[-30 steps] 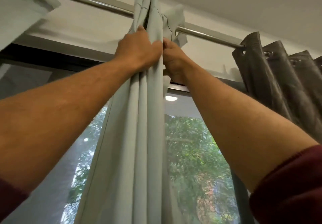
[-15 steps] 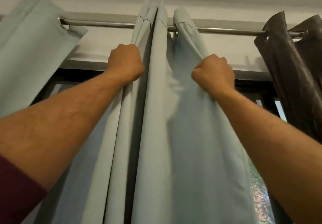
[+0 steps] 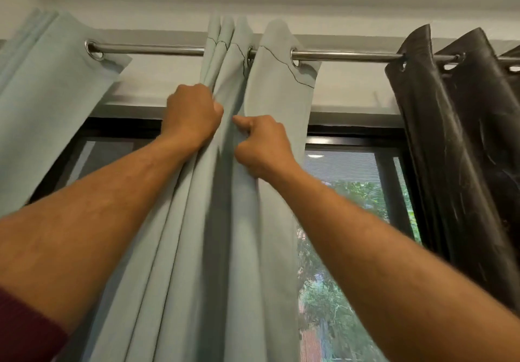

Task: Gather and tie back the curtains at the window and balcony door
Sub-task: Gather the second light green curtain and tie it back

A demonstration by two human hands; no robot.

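Note:
A pale green curtain (image 3: pixel 225 235) hangs in gathered folds from a steel rod (image 3: pixel 157 50) by metal eyelets. My left hand (image 3: pixel 192 115) is fisted around the left folds just below the rod. My right hand (image 3: pixel 261 145) pinches the neighbouring fold beside it, thumb pointing left, the two hands almost touching. The rightmost fold (image 3: pixel 278 80) stands a little apart from the bundle. Another pale green panel (image 3: pixel 47 102) hangs at the far left on the same rod.
A dark grey curtain (image 3: pixel 461 142) hangs bunched at the right end of the rod. Behind the curtains is a black-framed window (image 3: pixel 351 133) with a mesh screen and trees outside. White wall and ceiling lie above the rod.
My right hand has moved left from the wide right fold to the bundle, drawing the cloth together and uncovering the window at right. The left hand keeps its grip. The camera has tilted.

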